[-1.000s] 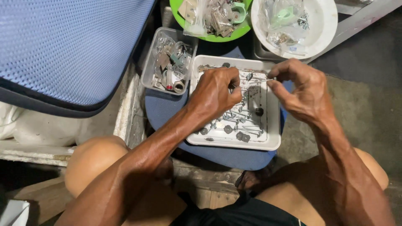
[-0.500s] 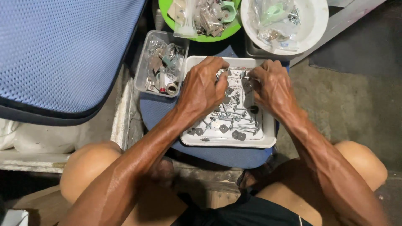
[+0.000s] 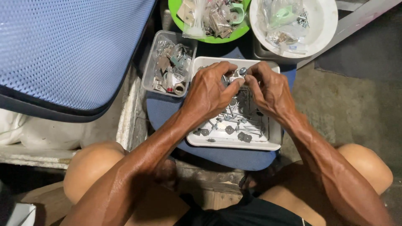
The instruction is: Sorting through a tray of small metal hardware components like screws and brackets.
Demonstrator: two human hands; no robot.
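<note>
Two hands meet over the white tray's (image 3: 274, 144) far edge: left hand (image 3: 208, 90) and right hand (image 3: 268, 90) pinch one small metal fitting (image 3: 240, 75) between fingertips. A slip could drop it among the loose screws (image 3: 234, 125) below. The clear tub (image 3: 147, 77) and both bowls crowd that edge; nearer side looks roomier.

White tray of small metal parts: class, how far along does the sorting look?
Seemingly done: a clear tub, a green bowl and a white bowl already hold parts, some bagged. In hand: the left hand and right hand pinch a small metal piece over the white tray. Left: many loose screws still lie in the tray.
</note>
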